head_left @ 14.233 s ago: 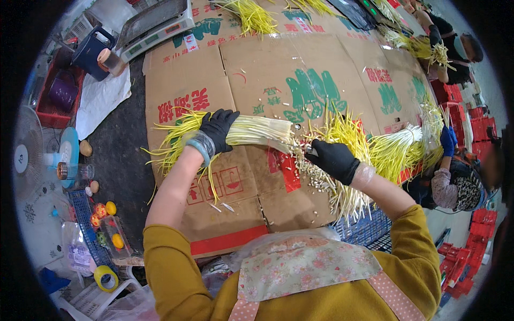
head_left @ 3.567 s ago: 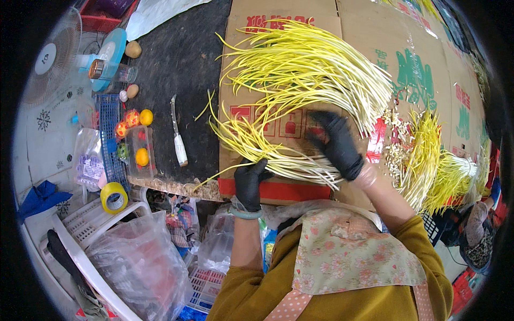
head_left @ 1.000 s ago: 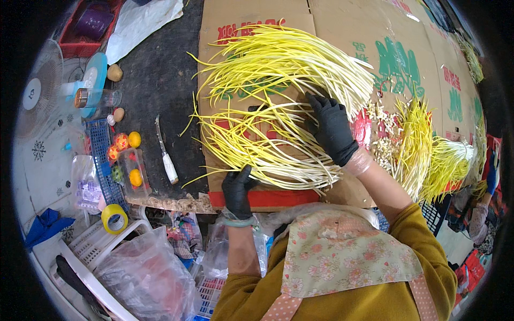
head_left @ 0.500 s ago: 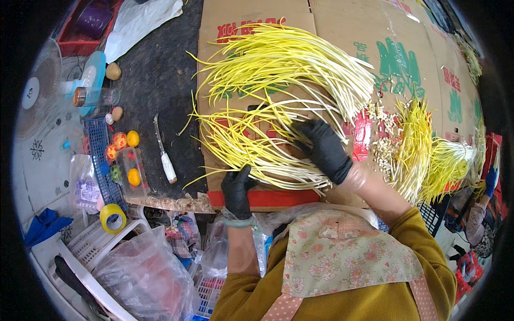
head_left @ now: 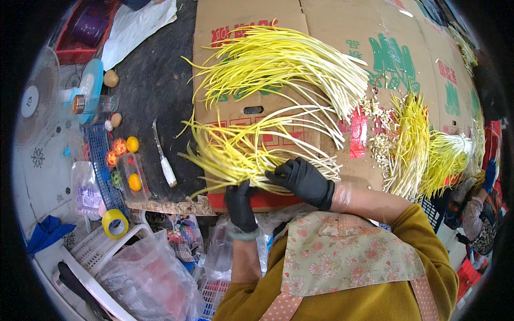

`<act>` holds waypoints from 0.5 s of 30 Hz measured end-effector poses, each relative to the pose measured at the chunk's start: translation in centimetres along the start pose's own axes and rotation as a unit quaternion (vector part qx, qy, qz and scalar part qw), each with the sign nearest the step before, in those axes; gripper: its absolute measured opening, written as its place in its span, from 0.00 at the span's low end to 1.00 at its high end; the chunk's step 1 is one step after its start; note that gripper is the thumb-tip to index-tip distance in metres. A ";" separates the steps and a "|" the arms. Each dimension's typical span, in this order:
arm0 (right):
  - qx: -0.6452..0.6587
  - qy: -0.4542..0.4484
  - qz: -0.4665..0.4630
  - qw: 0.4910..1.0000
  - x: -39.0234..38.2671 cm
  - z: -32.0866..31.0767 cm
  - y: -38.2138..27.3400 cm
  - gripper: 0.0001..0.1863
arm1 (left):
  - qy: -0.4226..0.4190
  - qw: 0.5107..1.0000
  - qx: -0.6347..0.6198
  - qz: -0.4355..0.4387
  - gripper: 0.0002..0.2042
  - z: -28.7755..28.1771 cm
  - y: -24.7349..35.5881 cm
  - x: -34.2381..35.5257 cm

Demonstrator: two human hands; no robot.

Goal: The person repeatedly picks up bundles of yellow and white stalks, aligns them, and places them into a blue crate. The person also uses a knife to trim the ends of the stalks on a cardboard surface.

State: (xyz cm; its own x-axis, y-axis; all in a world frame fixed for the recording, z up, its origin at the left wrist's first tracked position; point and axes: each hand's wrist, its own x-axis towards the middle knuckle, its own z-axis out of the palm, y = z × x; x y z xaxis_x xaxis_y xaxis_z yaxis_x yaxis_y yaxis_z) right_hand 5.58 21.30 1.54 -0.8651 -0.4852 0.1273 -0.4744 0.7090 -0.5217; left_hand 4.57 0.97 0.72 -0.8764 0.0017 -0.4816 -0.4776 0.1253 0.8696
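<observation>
A loose bunch of long yellow-and-white vegetable shoots (head_left: 243,155) lies at the table's near edge, yellow tips to the left and pale ends to the right. My left hand (head_left: 240,208), in a black glove, is closed around the bunch's near side, its thumb over the stalks. Beside it, my gloved right hand (head_left: 303,182) curls its fingers on the middle of the same bunch; some fingertips are hidden among the stalks. Farther back rests a bigger pile of the same shoots (head_left: 289,64), with a few stalks trailing toward me.
Cardboard (head_left: 332,32) covers the table. Cut pale bits (head_left: 381,142) and more shoot bundles (head_left: 409,144) lie at right. To the left are a white-handled knife (head_left: 167,170), a blue basket (head_left: 99,155), yellow tape (head_left: 114,223) and a fan (head_left: 37,99). Another person (head_left: 476,214) works at far right.
My right hand has come down and toward my left hand, onto the near bunch. The bunch's stalks have been gathered nearer the edge, baring the cardboard's slot.
</observation>
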 end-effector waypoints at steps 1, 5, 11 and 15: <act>0.013 -0.005 -0.015 1.000 -0.3 0.1 0.0 0.19 | 0.004 0.999 -0.034 0.005 0.14 -0.1 0.0 -0.9; 0.038 -0.013 0.020 0.999 -0.3 -0.3 0.1 0.20 | 0.067 0.994 -0.084 -0.002 0.17 -0.2 -0.1 -2.1; 0.054 0.208 0.193 0.957 1.6 -5.0 4.9 0.24 | 0.316 0.931 0.136 0.125 0.33 -1.9 -2.7 -2.3; -0.059 0.164 0.245 0.954 3.0 -5.8 8.5 0.25 | 0.220 0.878 0.309 0.292 0.40 1.3 -2.0 -4.4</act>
State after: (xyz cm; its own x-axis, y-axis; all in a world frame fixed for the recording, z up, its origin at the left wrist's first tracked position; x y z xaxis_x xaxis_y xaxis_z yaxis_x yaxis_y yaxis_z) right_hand -1.98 28.88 2.36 -0.9829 0.0916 0.1596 0.0017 0.8718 -0.4899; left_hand 9.46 1.97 0.99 -0.9646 -0.1226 0.2337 0.0661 0.7452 0.6636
